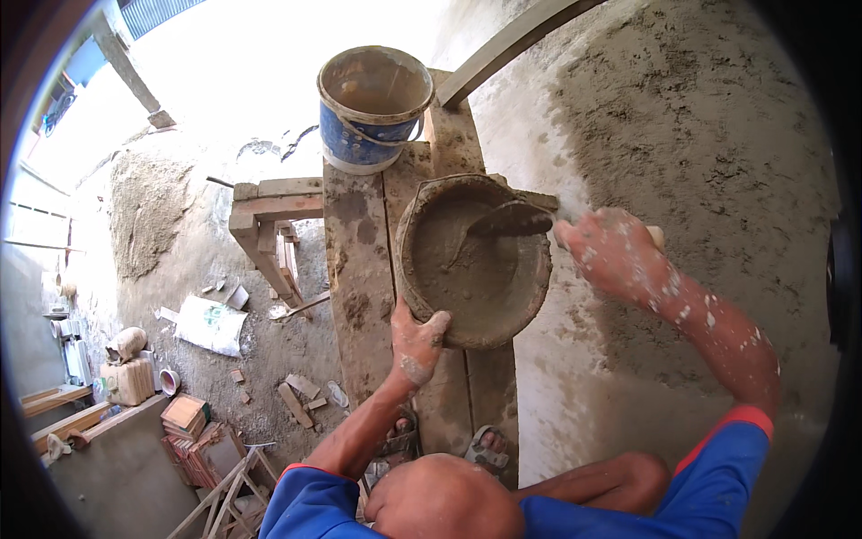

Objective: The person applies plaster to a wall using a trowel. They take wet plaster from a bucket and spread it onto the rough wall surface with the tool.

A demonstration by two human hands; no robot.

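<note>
There, mid-frame, I had the left hand (417,346) gripping the basin (409,269) by its rim, wet mortar (476,283) inside! Right of centre, the right hand (612,251) held the trowel (514,220) firmly, blade over the mortar; up top, the blue bucket (361,139) stood on planks (357,278).

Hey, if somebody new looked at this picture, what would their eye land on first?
Probably the bowl of grey mortar in the middle, with the left hand at its near-left rim and the right hand holding a trowel whose blade reaches over it. Next comes the blue bucket beyond it on the planks, then the dark, rough patch on the right.
</note>
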